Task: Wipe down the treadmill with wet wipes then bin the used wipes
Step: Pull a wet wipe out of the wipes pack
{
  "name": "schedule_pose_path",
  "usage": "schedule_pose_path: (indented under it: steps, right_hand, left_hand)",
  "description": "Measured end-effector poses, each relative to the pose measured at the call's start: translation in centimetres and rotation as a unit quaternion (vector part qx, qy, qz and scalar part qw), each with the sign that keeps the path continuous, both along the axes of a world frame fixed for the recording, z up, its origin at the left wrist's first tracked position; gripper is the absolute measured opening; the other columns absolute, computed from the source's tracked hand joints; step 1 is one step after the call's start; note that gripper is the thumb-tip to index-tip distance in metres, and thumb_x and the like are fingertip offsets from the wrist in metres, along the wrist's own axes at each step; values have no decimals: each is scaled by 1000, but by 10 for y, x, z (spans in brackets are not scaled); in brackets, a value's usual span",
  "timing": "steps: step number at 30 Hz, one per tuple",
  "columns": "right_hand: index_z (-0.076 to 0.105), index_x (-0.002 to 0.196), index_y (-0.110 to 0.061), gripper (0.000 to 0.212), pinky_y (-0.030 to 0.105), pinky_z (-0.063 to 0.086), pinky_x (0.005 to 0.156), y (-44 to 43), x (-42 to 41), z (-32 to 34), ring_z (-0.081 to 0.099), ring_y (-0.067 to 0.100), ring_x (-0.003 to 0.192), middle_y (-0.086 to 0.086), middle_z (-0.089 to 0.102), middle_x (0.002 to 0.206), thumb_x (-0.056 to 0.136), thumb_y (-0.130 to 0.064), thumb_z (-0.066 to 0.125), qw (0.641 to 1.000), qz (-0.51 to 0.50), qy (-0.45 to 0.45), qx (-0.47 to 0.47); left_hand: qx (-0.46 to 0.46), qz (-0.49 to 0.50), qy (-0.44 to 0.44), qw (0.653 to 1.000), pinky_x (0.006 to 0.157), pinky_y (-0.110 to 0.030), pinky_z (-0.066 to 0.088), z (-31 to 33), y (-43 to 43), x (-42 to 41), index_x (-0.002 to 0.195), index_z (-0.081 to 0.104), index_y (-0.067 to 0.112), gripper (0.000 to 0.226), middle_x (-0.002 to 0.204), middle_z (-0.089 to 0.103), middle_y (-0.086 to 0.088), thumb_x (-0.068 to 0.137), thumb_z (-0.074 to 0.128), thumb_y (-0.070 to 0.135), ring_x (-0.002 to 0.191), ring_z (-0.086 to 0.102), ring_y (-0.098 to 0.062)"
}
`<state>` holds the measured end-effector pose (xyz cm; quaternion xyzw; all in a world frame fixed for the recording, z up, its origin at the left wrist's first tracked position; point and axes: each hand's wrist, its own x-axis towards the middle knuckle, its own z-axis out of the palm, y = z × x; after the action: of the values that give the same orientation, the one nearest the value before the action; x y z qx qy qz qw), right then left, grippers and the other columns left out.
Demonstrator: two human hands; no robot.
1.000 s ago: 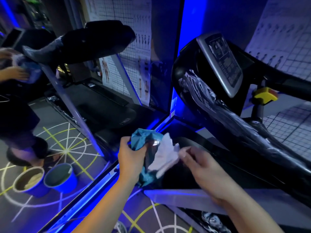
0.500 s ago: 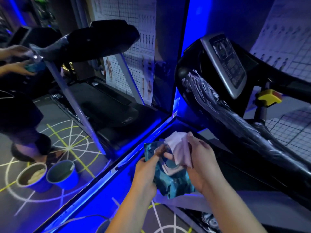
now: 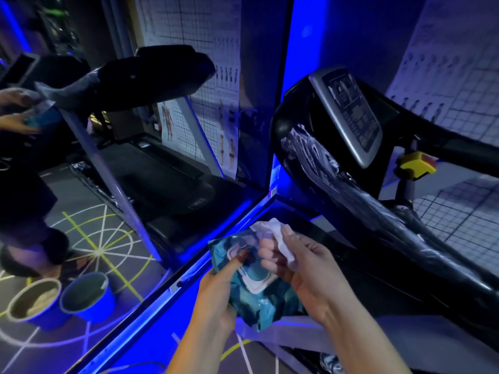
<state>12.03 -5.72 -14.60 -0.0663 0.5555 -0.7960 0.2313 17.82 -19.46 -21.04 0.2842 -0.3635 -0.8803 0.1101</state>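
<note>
1. Your left hand (image 3: 216, 295) grips the teal pack of wet wipes (image 3: 266, 303) from its left side. The thumb lies across the top, its tip at the opening, and the other fingers curl under the pack out of sight.
2. Your right hand (image 3: 307, 268) pinches a white wipe (image 3: 274, 232). The fingers are curled round it, and the crumpled sheet stands up above the knuckles, just over the pack's upper end.
3. The pack's white flap (image 3: 256, 286) is folded open and lies below your right fingertips.
4. Both hands meet low in the middle of the view, near the treadmill (image 3: 378, 211) but not touching it.
5. The treadmill rises to your right. Its black handrail (image 3: 318, 155) is wrapped in wrinkled clear film, and the grey console (image 3: 351, 114) tilts above it.
6. A yellow block (image 3: 417, 164) with a red end sits on a post just right of the console.
7. A mirror (image 3: 189, 147) fills the left side, with a blue-lit strip along its lower edge. It shows the treadmill's reflection, your reflected hands at the far left and two blue buckets (image 3: 86, 298) on a floor marked with yellow and white lines.
8. Gridded wall charts (image 3: 464, 85) hang behind the treadmill.
</note>
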Motion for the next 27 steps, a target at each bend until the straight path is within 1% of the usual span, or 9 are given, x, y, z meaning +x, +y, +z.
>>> schedule_pose_path:
  steps: [4,6,8,11,15,18,21,24,27]
  right_hand:
    - [66,107,11,33,36,59,76,-3,-7,4,69,31,81,20,72,91,102,-20,58,998,-29,50,21]
    - [73,107,-6,17,38,60,80,-3,-15,13,72,31,88,18,75,95,101,-13,59,987,-70,130,64]
    - [78,105,-24,22,32,53,77,-3,-29,30,67,16,79,16,75,91,98,-12,62,959,-104,221,143]
    - [80,100,-29,29,15,43,63,0,-59,62,52,-5,58,-19,68,66,92,-8,63,883,-155,351,269]
    - [81,102,-22,30,15,38,66,-6,-98,112,60,5,69,-15,71,73,90,-5,59,783,-239,447,362]
    - [80,105,-19,32,5,38,60,-12,-139,138,68,15,76,-5,79,91,90,-3,58,754,-280,466,368]
    - [78,111,-22,33,14,38,45,-18,-188,154,66,23,64,0,75,77,93,-4,57,752,-289,455,379]
    - [76,117,-19,34,6,39,48,-28,-222,152,63,15,63,4,77,103,96,-3,54,727,-234,483,428]
    - [76,117,-25,36,1,41,59,-36,-242,141,68,17,82,-5,70,125,96,-5,55,692,-111,513,496]
  left_hand:
    - [2,11,15,1000,79,-40,60,1,-12,-11,117,77,4,38,111,78,-20,81,81,13,94,79,-33]
    - [-3,26,23,999,83,-42,58,2,-21,-21,114,80,8,41,110,79,-15,74,86,17,95,79,-30]
    - [8,45,45,998,96,-50,58,6,-31,-35,118,79,11,49,116,78,-15,72,89,21,104,77,-33]
    - [35,90,104,990,110,-60,50,19,-44,-63,133,72,11,68,131,72,-17,70,95,26,121,70,-37]
    - [63,163,138,975,104,-59,54,40,-51,-96,133,71,10,66,125,75,-13,73,95,24,113,74,-34]
    - [86,190,134,969,101,-61,56,35,-50,-102,131,72,13,56,119,78,-10,79,90,21,106,77,-33]
    - [132,184,124,966,103,-60,55,26,-35,-95,130,72,14,51,118,78,-11,83,88,26,106,77,-33]
    - [139,171,82,972,95,-49,59,14,-27,-94,128,73,16,47,115,79,-11,85,85,33,100,79,-29]
    - [108,158,57,980,78,-44,63,0,-28,-99,129,73,19,73,118,77,-17,66,91,52,82,79,-25]
